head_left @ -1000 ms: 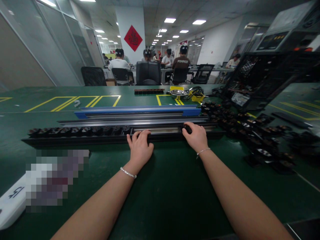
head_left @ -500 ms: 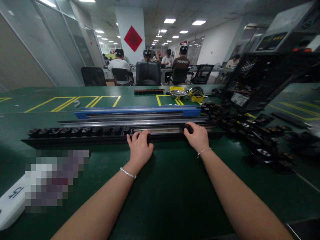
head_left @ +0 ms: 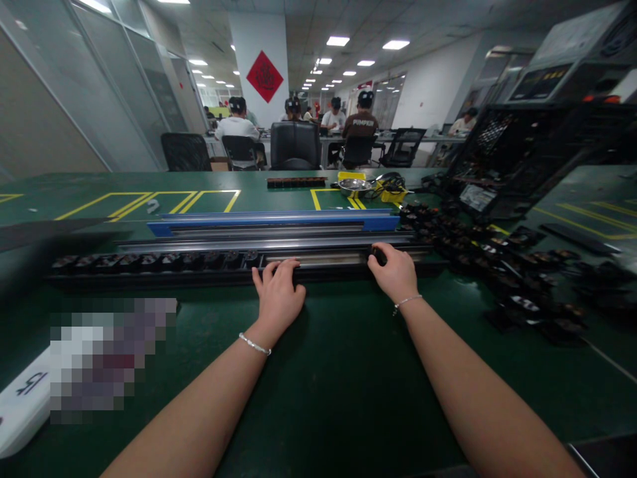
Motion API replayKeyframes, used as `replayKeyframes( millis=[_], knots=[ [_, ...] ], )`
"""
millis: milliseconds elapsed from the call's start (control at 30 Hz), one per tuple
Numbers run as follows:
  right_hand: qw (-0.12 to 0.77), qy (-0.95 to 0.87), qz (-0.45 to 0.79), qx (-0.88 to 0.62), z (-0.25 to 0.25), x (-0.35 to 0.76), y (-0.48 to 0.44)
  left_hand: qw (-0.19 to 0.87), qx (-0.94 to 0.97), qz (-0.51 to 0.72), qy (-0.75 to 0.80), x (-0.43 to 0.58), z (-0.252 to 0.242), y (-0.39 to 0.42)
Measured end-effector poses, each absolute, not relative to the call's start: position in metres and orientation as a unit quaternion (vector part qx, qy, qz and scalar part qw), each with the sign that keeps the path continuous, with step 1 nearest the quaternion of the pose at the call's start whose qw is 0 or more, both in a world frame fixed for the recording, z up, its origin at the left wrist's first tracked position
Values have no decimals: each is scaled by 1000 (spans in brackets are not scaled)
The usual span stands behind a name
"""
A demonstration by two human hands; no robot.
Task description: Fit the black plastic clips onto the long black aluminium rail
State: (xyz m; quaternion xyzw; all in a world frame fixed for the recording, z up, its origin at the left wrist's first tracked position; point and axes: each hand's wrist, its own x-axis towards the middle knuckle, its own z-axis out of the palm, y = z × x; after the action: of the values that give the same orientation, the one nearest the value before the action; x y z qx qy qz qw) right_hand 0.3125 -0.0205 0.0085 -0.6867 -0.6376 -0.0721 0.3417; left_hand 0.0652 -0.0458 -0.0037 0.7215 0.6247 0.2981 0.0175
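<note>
- We are loading a long black rail (head_left: pixel 199 277) that lies across the green bench (head_left: pixel 338 372), just in front of us and parallel to its edge.
- A row of seated parts (head_left: pixel 149 261) fills the rail's left stretch. The channel between our hands looks bare.
- Our left hand (head_left: pixel 279 295) lies spread and flat, fingertips pressed on the rail's near edge, grasping nothing. It seems to steady the rail.
- Our right hand (head_left: pixel 395 273) curls over the rail farther right, thumb and fingers closed on a small black part (head_left: pixel 379 254) that sits at the channel.
- We judge the step in hand to be setting this part into the channel.
- The next move calls for keeping the part square to the channel and sliding it left toward the row while the left hand holds the rail down.
- The pile of loose parts (head_left: pixel 502 272) lies just right of the right hand, within easy reach.
- Behind the black rail lie a silver rail (head_left: pixel 269 241) and a blue rail (head_left: pixel 269 222), both untouched.
- Against the frame a second ago, the right hand has crept slightly to the right along the rail, while the left hand has stayed put.
- A dark blurred shape (head_left: pixel 44 232) has come in at the left edge, and we cannot tell what it is.
</note>
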Motion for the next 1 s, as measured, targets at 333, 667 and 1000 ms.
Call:
replayKeyframes(
  millis=[333, 667, 1000],
  knots=[
    [333, -624, -65, -704, 11, 313, -22, 22, 722, 298, 625, 66, -3, -46],
    [336, -614, -78, -710, 11, 315, -23, 16, 721, 305, 622, 66, -4, -46],
    [334, -605, -82, -718, 12, 316, -23, 17, 722, 308, 619, 65, -5, -46]
  ],
)
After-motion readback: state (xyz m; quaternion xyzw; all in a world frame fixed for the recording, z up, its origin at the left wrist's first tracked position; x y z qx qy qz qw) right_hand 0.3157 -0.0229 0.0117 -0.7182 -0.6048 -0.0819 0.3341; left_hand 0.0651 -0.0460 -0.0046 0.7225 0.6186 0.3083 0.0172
